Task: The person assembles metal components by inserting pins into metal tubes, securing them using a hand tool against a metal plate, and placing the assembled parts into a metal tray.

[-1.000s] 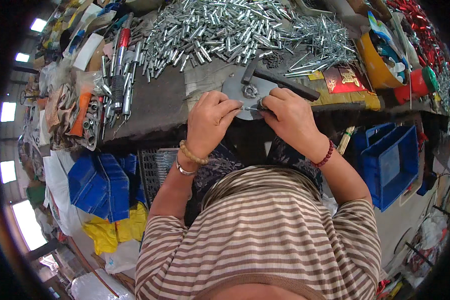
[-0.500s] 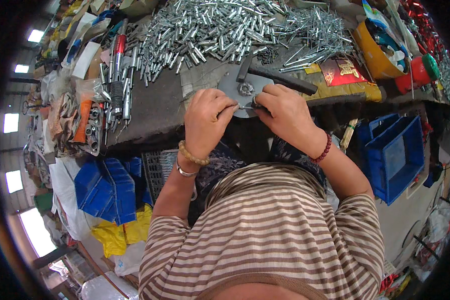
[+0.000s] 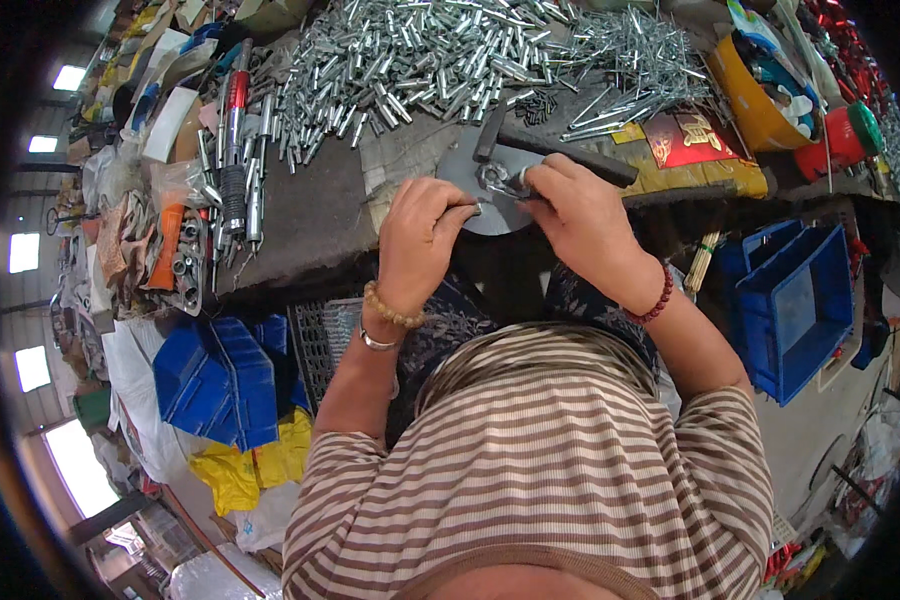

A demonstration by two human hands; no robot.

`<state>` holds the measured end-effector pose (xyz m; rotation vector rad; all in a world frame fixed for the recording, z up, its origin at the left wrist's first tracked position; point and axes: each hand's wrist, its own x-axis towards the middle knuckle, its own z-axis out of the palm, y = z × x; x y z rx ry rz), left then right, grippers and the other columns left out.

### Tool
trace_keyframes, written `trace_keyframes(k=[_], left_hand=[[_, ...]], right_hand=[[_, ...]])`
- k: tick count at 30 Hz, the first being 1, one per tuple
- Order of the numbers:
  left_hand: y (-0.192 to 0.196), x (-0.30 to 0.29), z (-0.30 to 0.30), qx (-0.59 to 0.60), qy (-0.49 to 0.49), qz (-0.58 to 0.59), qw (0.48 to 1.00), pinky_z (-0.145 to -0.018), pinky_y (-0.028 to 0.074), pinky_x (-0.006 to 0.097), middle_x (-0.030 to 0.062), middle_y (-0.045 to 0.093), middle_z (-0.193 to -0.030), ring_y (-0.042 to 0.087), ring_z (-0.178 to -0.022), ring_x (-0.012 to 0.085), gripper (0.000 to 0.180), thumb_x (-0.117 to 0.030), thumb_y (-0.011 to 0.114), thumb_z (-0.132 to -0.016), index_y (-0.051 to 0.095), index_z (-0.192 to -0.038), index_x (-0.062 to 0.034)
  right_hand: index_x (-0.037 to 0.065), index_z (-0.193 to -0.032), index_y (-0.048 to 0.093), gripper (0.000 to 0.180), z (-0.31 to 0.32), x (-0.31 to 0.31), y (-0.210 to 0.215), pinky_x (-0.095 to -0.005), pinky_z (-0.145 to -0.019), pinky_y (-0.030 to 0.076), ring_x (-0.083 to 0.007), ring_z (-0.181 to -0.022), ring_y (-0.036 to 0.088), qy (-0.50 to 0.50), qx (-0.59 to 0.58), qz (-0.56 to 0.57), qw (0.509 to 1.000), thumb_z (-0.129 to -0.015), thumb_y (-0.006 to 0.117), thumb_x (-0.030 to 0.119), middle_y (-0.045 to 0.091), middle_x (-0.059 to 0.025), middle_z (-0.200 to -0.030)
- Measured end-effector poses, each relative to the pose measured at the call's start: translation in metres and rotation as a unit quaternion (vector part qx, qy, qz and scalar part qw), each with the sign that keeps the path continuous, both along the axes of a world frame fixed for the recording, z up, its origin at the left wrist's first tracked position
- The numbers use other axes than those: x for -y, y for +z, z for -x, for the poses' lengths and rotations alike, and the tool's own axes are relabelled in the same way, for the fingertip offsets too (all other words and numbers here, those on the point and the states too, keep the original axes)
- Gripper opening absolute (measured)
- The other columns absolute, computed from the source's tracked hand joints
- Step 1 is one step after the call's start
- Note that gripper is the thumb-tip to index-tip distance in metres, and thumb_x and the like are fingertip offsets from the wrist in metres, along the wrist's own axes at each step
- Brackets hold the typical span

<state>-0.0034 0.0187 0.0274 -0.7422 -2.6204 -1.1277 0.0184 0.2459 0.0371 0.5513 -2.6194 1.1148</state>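
My left hand (image 3: 417, 238) is closed in a pinch at the near left edge of a round grey metal plate (image 3: 460, 165). A small metal tip shows at its fingertips, but the rest of that piece is hidden. Over the plate's right side, my right hand (image 3: 588, 222) has thumb and forefinger pinched together close to a little heap of small metal parts (image 3: 492, 176). Whatever it grips is too small to make out. A hammer rests across the far side of the plate, its dark handle (image 3: 575, 155) running off to the right.
Beyond the plate lie a large heap of short metal tubes (image 3: 420, 65) and a pile of thin metal pins (image 3: 640, 60). A red packet (image 3: 690, 140) and a yellow container (image 3: 760, 100) are at right. Blue crates (image 3: 795, 310) stand below the bench's edge.
My right hand has moved slightly up and away from the left, toward the small parts on the plate. The fingertips, nearly meeting before, are now apart. My left hand keeps its pinch.
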Motion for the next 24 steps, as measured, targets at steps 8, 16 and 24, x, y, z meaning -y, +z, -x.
trace_keyframes(k=[8, 16, 24], left_hand=[[0.005, 0.002, -0.008, -0.014, 0.001, 0.032, 0.999, -0.081, 0.05, 0.04, 0.0081, 0.065, -0.096, 0.062, -0.092, 0.0293, 0.018, -0.008, 0.076, -0.086, 0.077, -0.104, -0.0074], [-0.002, 0.001, -0.009, -0.052, 0.008, 0.05, 0.997, -0.076, 0.051, 0.036, 0.0102, 0.065, -0.092, 0.064, -0.087, 0.0268, 0.018, -0.002, 0.074, -0.088, 0.078, -0.105, -0.0054], [-0.01, -0.005, -0.006, 0.055, 0.07, -0.146, 0.985, -0.072, 0.05, 0.029, 0.0062, 0.064, -0.095, 0.06, -0.082, 0.0148, 0.014, -0.005, 0.069, -0.097, 0.076, -0.109, -0.0014]], right_hand=[[-0.001, -0.107, 0.064, 0.019, -0.002, -0.006, -0.01, -0.0326, -0.069, 0.049, -0.018, -0.078, 0.061, -0.052, 0.131, 0.288, 0.947, -0.093, 0.075, 0.006, 0.064, -0.008, -0.092], [0.001, -0.113, 0.062, 0.02, -0.003, -0.006, -0.005, -0.0237, -0.074, 0.054, -0.0068, -0.085, 0.065, -0.035, 0.259, 0.496, 0.828, -0.095, 0.071, 0.002, 0.067, 0.0, -0.096], [0.001, -0.118, 0.06, 0.025, -0.006, -0.003, -0.004, -0.0276, -0.078, 0.059, -0.013, -0.09, 0.071, -0.051, 0.246, 0.582, 0.773, -0.094, 0.069, 0.0, 0.072, -0.0049, -0.103]])
